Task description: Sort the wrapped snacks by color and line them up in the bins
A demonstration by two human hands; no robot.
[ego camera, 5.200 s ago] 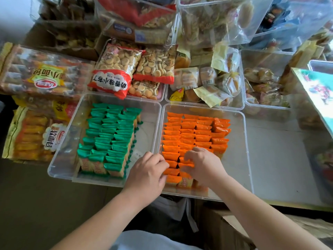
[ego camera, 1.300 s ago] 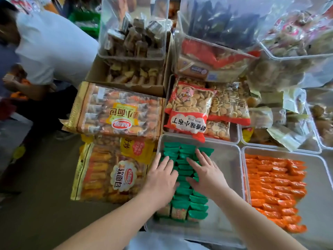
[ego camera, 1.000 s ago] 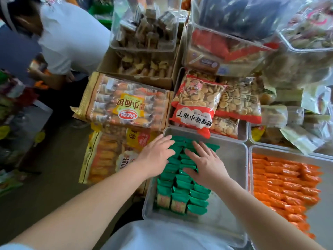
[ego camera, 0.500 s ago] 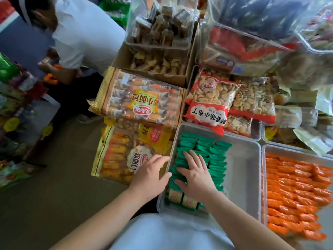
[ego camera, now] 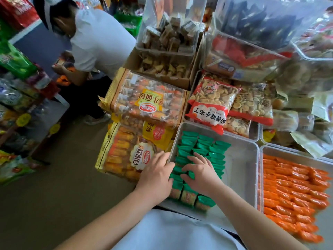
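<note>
Head view: your left hand [ego camera: 156, 175] rests at the left wall of the clear bin [ego camera: 241, 159], palm down, fingers loosely spread across the rim and touching the outer column of green snacks [ego camera: 203, 150]. It grips nothing. Your right hand [ego camera: 201, 173] lies flat on the middle of the green rows, fingers fanned and pressing on the wrappers, also gripping nothing.

The green snacks fill the left part of that bin in about three columns, overlapping like shingles; the nearest ones stand on edge and show pale lower wrappers. The right part of the bin floor is bare. Just beside it on your right, a second bin [ego camera: 261, 177] holds the orange snacks [ego camera: 292, 193], lined up in several columns from its far wall toward you.

To the left of the green bin lie two big bread bags [ego camera: 126, 156], one partly over the other. Beyond the bin sit biscuit bags [ego camera: 212, 100] with red bands, and more clear tubs of packaged food stack up behind them. At upper left another person in a white shirt [ego camera: 100, 44] bends over goods on the floor [ego camera: 59, 195].
</note>
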